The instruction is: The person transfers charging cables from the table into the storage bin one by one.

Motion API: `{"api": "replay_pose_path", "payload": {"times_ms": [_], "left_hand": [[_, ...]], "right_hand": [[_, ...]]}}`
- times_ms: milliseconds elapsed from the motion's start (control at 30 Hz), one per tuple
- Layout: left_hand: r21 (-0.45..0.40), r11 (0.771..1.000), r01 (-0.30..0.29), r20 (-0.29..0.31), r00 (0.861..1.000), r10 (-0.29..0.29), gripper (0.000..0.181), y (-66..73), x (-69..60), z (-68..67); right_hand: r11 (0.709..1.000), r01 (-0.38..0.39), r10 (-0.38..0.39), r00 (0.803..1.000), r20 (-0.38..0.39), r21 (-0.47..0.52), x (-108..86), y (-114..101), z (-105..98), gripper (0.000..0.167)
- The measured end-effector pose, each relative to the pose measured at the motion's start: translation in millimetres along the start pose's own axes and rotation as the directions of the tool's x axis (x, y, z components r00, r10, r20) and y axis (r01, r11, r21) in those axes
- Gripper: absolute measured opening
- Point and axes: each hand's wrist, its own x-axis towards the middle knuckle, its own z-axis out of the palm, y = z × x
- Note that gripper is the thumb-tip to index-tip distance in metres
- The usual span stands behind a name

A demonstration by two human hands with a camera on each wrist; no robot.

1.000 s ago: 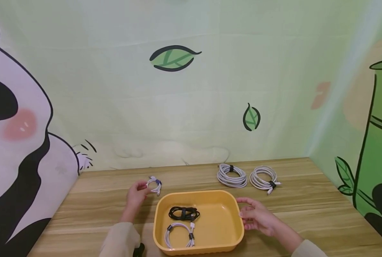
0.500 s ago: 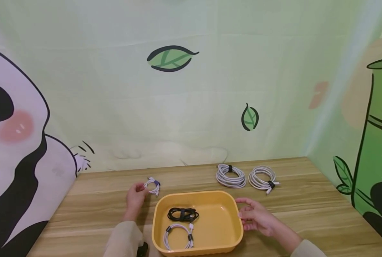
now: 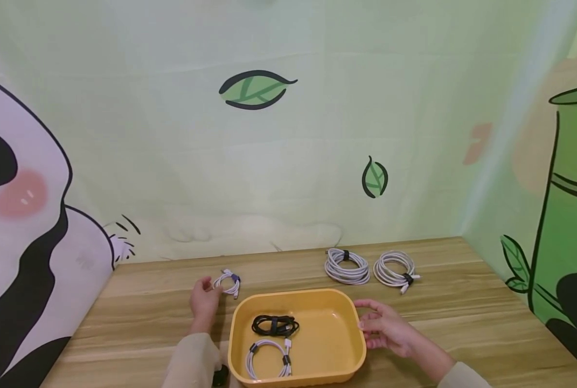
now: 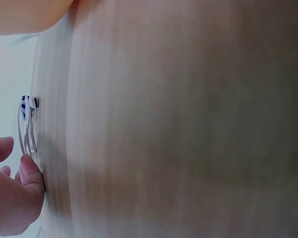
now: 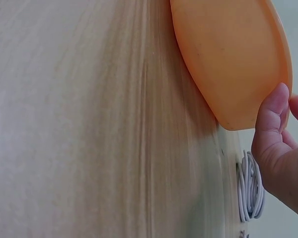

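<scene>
A small white cable coil [image 3: 227, 284] with a blue tie lies on the table at the left. My left hand [image 3: 204, 304] is beside its left edge; in the left wrist view the thumb [image 4: 30, 173] is next to the coil and a finger stands apart from it. A yellow box [image 3: 332, 350] stands in front, holding a bundled black cable [image 3: 275, 325] and a white cable coil [image 3: 251, 360]. My right hand [image 3: 390, 328] touches the box's right side, its thumb [image 5: 274, 101] against the outer wall near the rim. Some fingers are partly hidden.
Two larger white cable coils [image 3: 347, 269] with black ties lie at the back right of the wooden table [image 3: 463, 302]. A backdrop [image 3: 288, 178] with a panda and leaves rises behind the table's rear edge.
My left hand has drawn slightly back from the small white coil, which keeps its place beside the box. The right hand stays at the box. The head view has shifted a little.
</scene>
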Motion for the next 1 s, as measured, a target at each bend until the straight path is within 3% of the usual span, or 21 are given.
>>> {"api": "replay_pose_path", "payload": {"times_ms": [200,433,667,1000], "left_hand": [[0.012,1.0,0.01,0.001,1.0,-0.01,0.045,-0.5,-0.1,0.3],[0.118,0.993,-0.019,-0.001,1.0,0.019,0.047,-0.7,-0.5,0.9],[0.238,0.971,-0.032,-0.009,0.999,0.035,0.047,-3.0,2.6,2.7],[0.265,0.96,-0.088,0.007,0.996,0.089,0.047,-4.9,3.5,1.5]], "right_hand": [[1.0,0.0,0.0,1.0,0.007,0.004,0.1,1.0,0.3,0.061],[1.0,0.003,-0.003,1.0,0.01,-0.006,-0.2,1.0,-0.3,0.06],[1.0,0.004,-0.004,1.0,0.02,-0.005,0.7,1.1,-0.8,0.061],[1.0,0.003,-0.003,1.0,0.021,0.001,1.2,1.9,-1.5,0.061]]}}
